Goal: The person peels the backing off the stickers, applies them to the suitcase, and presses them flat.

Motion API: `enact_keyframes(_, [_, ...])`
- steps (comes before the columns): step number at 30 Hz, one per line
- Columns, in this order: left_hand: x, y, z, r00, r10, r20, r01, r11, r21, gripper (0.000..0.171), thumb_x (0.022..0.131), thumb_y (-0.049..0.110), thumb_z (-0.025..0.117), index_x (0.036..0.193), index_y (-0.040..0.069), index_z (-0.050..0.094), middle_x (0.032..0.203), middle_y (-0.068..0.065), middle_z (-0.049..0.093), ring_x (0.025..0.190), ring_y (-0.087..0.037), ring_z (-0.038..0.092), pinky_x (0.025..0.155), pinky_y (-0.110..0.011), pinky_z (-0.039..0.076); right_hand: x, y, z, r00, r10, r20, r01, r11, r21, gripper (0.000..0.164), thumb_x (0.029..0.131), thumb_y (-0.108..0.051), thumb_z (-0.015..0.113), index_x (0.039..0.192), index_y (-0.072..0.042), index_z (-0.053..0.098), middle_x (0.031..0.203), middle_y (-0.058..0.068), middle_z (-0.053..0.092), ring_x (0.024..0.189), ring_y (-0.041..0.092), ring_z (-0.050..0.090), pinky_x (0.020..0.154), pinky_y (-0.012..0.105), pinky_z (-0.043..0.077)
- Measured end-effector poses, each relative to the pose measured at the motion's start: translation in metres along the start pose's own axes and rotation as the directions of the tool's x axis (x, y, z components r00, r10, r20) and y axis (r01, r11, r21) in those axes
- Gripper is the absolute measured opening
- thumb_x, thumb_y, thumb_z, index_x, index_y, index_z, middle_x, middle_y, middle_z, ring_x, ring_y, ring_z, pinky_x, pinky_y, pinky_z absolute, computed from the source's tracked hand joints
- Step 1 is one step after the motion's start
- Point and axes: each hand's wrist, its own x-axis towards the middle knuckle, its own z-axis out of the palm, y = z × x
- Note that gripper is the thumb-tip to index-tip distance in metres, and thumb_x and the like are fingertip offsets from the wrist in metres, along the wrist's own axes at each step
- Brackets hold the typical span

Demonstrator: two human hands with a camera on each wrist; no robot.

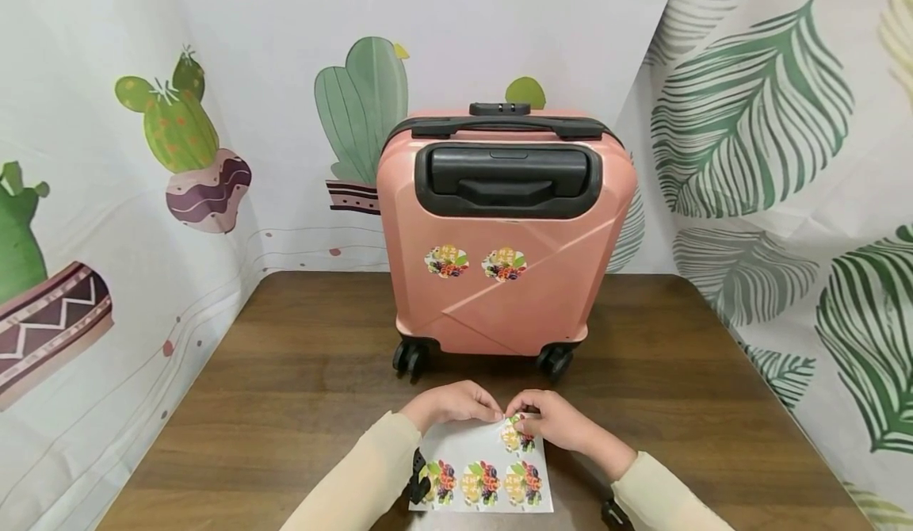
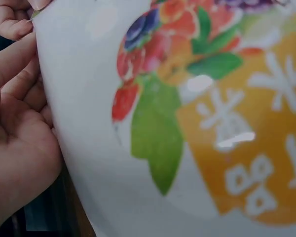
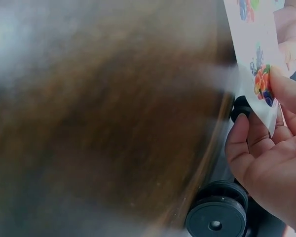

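Observation:
A white sticker sheet (image 1: 456, 441) tilts up above the table in the head view. Three round fruit stickers line its lower row, and one more fruit sticker (image 1: 509, 439) sits at its upper right. My left hand (image 1: 458, 402) pinches the top edge just left of that sticker. With thumb in front and fingers behind, my right hand (image 1: 559, 420) grips the upper right corner, the thumb (image 3: 286, 89) over part of the sticker's print. Both hands' fingertips meet at the top edge. Close up in the left wrist view, a printed sticker (image 2: 158, 133) shows green leaves and an orange label.
A pink suitcase (image 1: 506, 317) stands upright on the wooden table (image 1: 285, 372) behind my hands. Two fruit stickers, one left (image 1: 447, 262) and one right (image 1: 504, 265), are on its front below the black handle recess. Black wheels (image 1: 555, 361) support it. Patterned cloth (image 1: 271, 55) hangs behind.

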Motion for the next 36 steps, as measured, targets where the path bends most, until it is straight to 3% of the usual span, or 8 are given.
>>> enact_keyframes(7, [-0.0014,0.0002,-0.0001,1.0,0.005,-0.015,-0.005,1.0,0.02,0.023,0.097,0.01,0.068,0.112,-0.005,0.076,0.114,-0.016,0.076,0.091,-0.006,0.062,0.091,-0.025,0.053,0.001,-0.0007,-0.0003,1.0,0.015,0.004,-0.015,1.0,0.005,0.01,0.091,-0.005,0.072,0.1,-0.002,0.072,0.089,0.007,0.07,0.074,-0.003,0.055,0.068,0.019,0.049])
enact_keyframes(15, [-0.002,0.0004,-0.0002,1.0,0.011,-0.013,-0.012,1.0,-0.012,0.023,0.096,0.008,0.067,0.11,-0.007,0.075,0.11,-0.017,0.077,0.083,-0.004,0.06,0.08,-0.018,0.05,0.0016,0.0024,-0.0008,1.0,0.009,0.012,-0.009,1.0,0.012,0.012,0.091,-0.005,0.07,0.101,0.0,0.074,0.092,0.012,0.074,0.075,-0.005,0.056,0.069,0.019,0.049])
enact_keyframes(36, [-0.0021,-0.0011,0.0014,0.999,0.021,-0.024,-0.021,1.0,-0.013,0.022,0.095,0.008,0.067,0.11,-0.006,0.076,0.108,-0.017,0.077,0.08,-0.004,0.06,0.075,-0.017,0.049,0.0027,0.0024,0.0037,0.999,0.039,-0.016,-0.038,0.999,0.01,0.006,0.092,-0.007,0.071,0.094,-0.003,0.073,0.085,0.008,0.071,0.069,-0.003,0.054,0.063,0.019,0.047])
